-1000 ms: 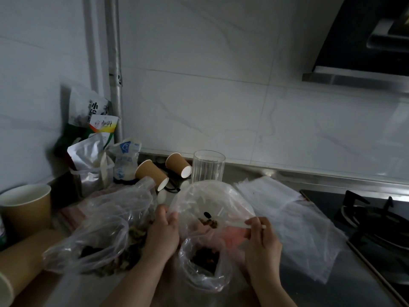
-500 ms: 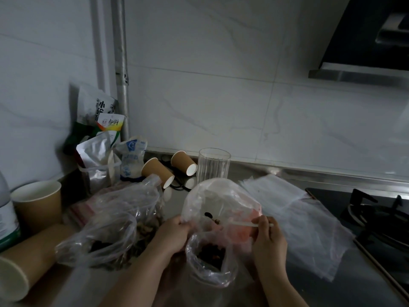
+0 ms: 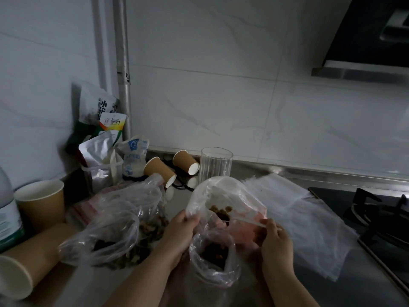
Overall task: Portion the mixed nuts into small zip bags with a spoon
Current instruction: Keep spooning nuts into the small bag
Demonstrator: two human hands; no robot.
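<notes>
**Nuts spooned into a held-open bag at a dim kitchen counter**

Head view: The left hand point(image 3: 180, 229) was seen at near centre, its fingers and thumb pinched on the left rim of a clear zip bag point(image 3: 223, 196), which was held upright with its mouth towards the camera. The right hand point(image 3: 275, 242) was curled around the handle of a white plastic spoon point(image 3: 247, 221), whose bowl was pushed inside the bag. A small heap of brown mixed nuts point(image 3: 220, 210) was visible within the bag at the spoon's tip; whether they lay on the spoon or against the plastic could not be told in the poor light. Just below, between the two wrists, an open plastic bag point(image 3: 213, 258) with dark nuts in it stood on the counter point(image 3: 345, 291).

To the left, touching the left forearm, a larger crumpled clear bag of nuts point(image 3: 119, 231) was slumped. To the right of the hands, a stack of flat clear bags point(image 3: 298, 220) was spread out, and beyond it, at the far right edge, a black gas hob point(image 3: 380, 218) was set into the counter.

Against the far wall, a ribbed drinking glass point(image 3: 215, 165) stood upright, with two paper cups point(image 3: 160, 170) tipped on their sides just left of it. Several snack packets point(image 3: 104, 138) were propped in the left corner. An upright paper cup point(image 3: 41, 202) and another lying on its side point(image 3: 28, 262) were placed at near left.
</notes>
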